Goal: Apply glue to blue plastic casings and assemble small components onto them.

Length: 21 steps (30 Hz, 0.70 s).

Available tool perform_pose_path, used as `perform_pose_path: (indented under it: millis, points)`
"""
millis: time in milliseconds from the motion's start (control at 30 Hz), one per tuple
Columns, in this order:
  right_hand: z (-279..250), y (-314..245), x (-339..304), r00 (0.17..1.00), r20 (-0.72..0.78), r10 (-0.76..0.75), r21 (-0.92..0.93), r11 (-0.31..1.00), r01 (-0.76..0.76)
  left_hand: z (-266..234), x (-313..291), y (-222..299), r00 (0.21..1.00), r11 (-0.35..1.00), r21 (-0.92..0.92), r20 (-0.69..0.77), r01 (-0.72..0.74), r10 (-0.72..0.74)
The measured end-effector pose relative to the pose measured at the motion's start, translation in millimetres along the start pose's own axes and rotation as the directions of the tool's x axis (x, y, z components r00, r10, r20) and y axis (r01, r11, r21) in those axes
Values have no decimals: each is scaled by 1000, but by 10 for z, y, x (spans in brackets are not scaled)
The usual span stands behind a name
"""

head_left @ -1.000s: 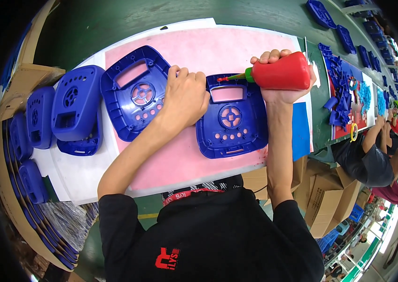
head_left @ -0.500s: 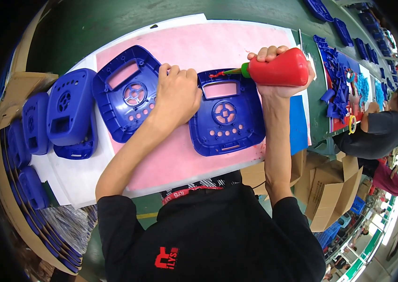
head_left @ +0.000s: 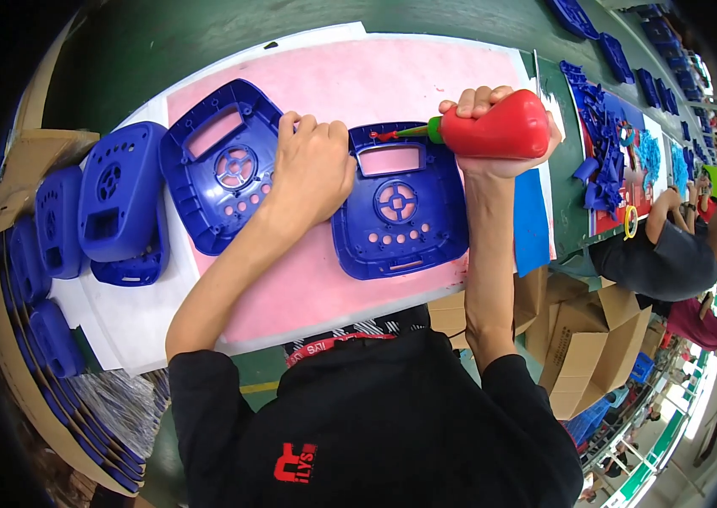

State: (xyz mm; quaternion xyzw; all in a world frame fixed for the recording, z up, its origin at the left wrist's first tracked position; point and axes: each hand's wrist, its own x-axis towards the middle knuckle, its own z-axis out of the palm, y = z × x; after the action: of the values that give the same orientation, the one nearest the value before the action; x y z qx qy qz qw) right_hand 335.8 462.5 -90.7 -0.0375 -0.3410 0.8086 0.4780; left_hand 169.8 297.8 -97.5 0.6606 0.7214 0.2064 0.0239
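Red squeeze bottle point(head_left: 498, 129), soft-sided and light, sits wrapped in the right hand point(head_left: 494, 140), nozzle over the top edge of a stiff blue plastic shell point(head_left: 398, 212) on the pink mat point(head_left: 307, 288); the left hand point(head_left: 316, 173) lies flat, pressing the shell's left rim, its grip closed on nothing

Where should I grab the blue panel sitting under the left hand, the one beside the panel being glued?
Probably the blue panel by its far rim, coming from above: it lies flat with its hollow side up, and the left hand covers its right edge.
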Motion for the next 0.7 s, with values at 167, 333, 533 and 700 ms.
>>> perform_pose_path:
  millis: [167,333,533,700]
  points:
    - [27,-1,35,1000,11,0,29,1000,-1,-14,4,-12,1000,1000,12,19,1,-1]
    - [95,2,-2,1000,-11,24,-9,1000,-24,-12,20,-10,1000,1000,17,23,5,-6]
    - [118,17,15,1000,-22,18,-58,998,-19,-23,10,-1,999,1000,18,39,14,-15]
    - [102,-21,-2,999,-7,37,16,999,-37,-6,4,-9,1000,999,45,27,4,-6]
